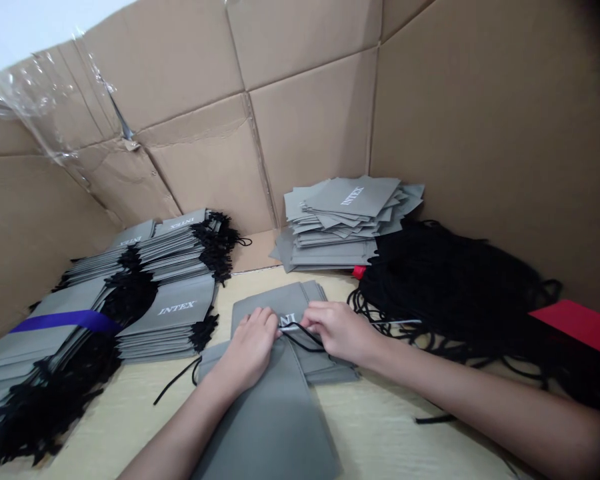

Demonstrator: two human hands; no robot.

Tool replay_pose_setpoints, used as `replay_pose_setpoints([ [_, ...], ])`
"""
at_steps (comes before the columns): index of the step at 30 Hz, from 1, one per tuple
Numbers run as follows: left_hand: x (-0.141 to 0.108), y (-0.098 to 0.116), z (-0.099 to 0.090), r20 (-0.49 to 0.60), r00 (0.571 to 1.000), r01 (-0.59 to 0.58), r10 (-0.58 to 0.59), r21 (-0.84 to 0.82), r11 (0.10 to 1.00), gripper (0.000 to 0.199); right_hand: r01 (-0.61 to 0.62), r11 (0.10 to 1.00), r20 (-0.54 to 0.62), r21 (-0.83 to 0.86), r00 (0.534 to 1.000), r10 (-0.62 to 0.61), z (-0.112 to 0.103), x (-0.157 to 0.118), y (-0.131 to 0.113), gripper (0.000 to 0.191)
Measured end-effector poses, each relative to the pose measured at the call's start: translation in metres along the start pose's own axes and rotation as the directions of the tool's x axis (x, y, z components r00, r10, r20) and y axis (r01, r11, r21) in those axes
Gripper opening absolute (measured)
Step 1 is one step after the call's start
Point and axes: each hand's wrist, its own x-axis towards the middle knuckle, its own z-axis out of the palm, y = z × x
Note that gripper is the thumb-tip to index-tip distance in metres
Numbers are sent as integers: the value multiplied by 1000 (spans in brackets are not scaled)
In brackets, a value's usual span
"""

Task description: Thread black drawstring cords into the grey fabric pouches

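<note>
While my left hand [253, 347] pinches the grey pouch [277, 413] at its far end, probably to steady it, my right hand [337, 330] grips black cord [305, 346].

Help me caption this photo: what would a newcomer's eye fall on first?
Probably the big heap of black cord at right. Next, the vivid purple band across gray pouches at left, then the left hand and right hand close together near the center.
</note>
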Motion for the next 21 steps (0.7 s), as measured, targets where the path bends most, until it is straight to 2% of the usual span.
replay_pose_setpoints([
  [3, -1, -1, -1, 5, 1000, -12, 12, -21, 1000, 18, 22, 1000, 2, -13, 1000, -22, 0, -1, 0, 21],
  [7, 0, 1, -3, 19, 1000, -15, 16, -47, 999, 20, -6, 1000, 23, -5, 1000, 7, 4, -1, -1, 21],
  [12, 2, 11, -3, 50, 994, -89, 93, -77, 993, 21, 9, 1000, 72, 19, 997, -11, 16, 2, -7, 18],
  [15, 2, 12, -4, 58, 997, -52, 56, -71, 996, 25, 12, 1000, 85, 5, 996, -12, 18, 5, -11, 18],
  [19, -2, 3, -8, 17, 1000, -9, 10, -70, 998, 25, 63, 992, 109, -108, 993, -51, -3, 6, -4, 10],
  [21, -4, -5, -11, -22, 999, 33, -35, -76, 997, 25, 77, 977, 113, -201, 992, -55, -20, 6, 5, 17],
])
